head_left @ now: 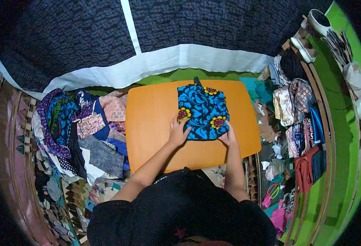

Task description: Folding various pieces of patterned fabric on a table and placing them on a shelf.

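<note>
A squarish, flat fabric pouch (203,110), black with blue swirls and yellow-and-red flowers, lies on the orange table (151,110). A short black strap sticks up from its far edge. My left hand (178,130) holds its near left side, with the thumb over the fabric and the fingers along the edge. At the near right corner my right hand (229,134) grips the pouch, its thumb on top and its other fingers partly hidden beneath. Whether anything is inside the pouch cannot be seen.
Heaped clothes and cloth (100,151) lie left of the table. More folded fabrics (299,135) are stacked at the right, with yellow-and-red-handled scissors (273,191) among scraps. A dark patterned curtain (86,41) with a white border hangs beyond the table.
</note>
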Demonstrator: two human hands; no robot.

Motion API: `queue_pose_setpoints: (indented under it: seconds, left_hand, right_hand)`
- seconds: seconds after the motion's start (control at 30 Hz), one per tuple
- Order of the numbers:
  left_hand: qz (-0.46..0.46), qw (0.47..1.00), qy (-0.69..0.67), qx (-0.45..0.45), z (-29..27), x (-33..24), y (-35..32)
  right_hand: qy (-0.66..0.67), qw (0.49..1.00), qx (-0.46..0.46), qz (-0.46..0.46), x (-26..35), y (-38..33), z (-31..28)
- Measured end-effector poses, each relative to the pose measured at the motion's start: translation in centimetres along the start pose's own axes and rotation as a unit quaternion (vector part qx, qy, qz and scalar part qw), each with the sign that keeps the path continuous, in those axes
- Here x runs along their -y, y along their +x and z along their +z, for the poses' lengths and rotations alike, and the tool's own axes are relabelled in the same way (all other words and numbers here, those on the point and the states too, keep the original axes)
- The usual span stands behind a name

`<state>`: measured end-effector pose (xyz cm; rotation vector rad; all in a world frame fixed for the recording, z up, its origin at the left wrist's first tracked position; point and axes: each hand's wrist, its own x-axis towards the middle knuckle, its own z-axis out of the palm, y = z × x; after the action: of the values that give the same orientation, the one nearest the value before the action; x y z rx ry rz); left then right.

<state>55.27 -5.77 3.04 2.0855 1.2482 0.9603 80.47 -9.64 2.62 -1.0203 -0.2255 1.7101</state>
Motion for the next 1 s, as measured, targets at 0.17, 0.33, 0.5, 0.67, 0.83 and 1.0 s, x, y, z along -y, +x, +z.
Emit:
queue_pose_setpoints:
  seconds: [0.17, 0.33, 0.5, 0.67, 0.83, 1.0]
  left_hand:
    - [-0.127, 0.992, -0.004, 0.015, 0.9, 1.4, -0.4]
    - [-0.199, 0.978, -0.023, -0.058, 3.4, 3.5, 2.0]
    - [-0.282, 0.951, -0.101, -0.071, 5.4, 5.8, 5.7]
    - [-0.412, 0.728, -0.517, 0.182, -1.5, 1.1, 7.0]
    - [-0.381, 0.614, -0.646, 0.244, -6.2, 1.2, 4.9]
    - [-0.305, 0.605, -0.713, 0.177, -8.1, 2.5, 3.0]
  right_hand:
    - [-0.227, 0.966, -0.078, -0.098, 1.9, -0.1, 0.2]
    - [-0.436, 0.824, -0.294, -0.211, 0.5, 2.0, -3.2]
    - [-0.566, 0.727, -0.286, -0.263, -2.0, 3.8, -5.3]
    - [-0.433, 0.886, -0.083, -0.143, -2.0, 2.0, -3.5]
    - [-0.235, 0.967, -0.007, 0.097, -1.1, -0.5, -0.7]
    - [0.001, 0.994, 0.096, 0.046, -0.8, 1.2, -1.2]
